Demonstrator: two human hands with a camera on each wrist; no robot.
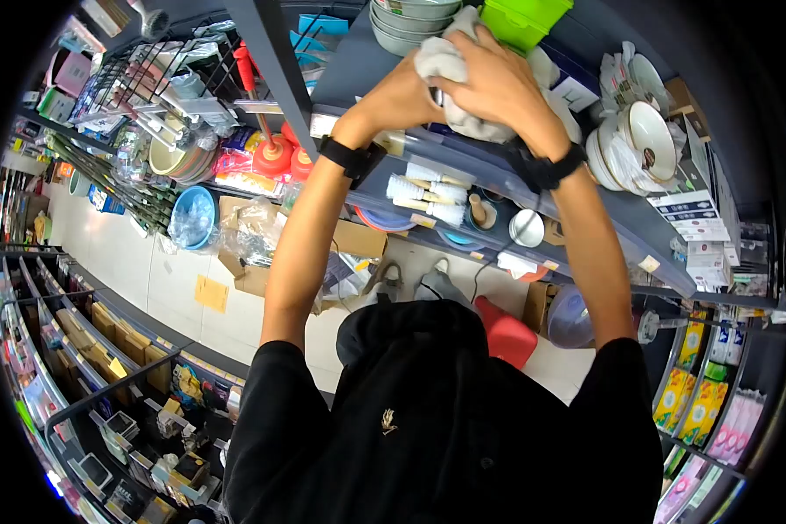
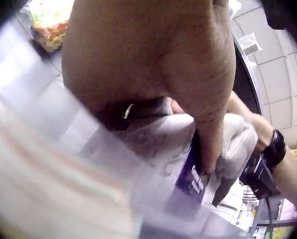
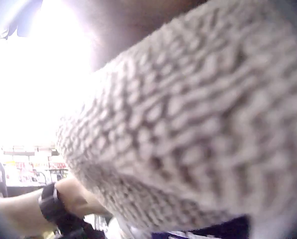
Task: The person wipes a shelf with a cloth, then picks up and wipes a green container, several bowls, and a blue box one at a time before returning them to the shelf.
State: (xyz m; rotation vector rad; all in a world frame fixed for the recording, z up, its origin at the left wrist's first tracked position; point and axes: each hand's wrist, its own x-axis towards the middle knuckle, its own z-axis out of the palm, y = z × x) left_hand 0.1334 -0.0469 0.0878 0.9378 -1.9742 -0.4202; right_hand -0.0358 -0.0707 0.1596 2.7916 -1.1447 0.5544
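Observation:
A light grey, knobbly cloth [image 1: 443,63] is bunched in my right hand [image 1: 500,83], which grips it over the shelf; the same cloth [image 3: 158,114] fills most of the right wrist view. Beside it, my left hand [image 1: 400,98] reaches onto the shelf. In the left wrist view, that hand [image 2: 153,55] spans a white box with a purple side [image 2: 191,174], its fingertips against that side, with the cloth [image 2: 238,144] next to them. The box is mostly hidden from above by the hands and cloth.
Stacked bowls [image 1: 402,26] stand left of the hands, a green container [image 1: 524,19] behind. Wrapped bowls [image 1: 629,148] sit to the right. Below are white brushes [image 1: 428,194] and a white cup [image 1: 526,228]; a red stool [image 1: 505,334] stands on the floor.

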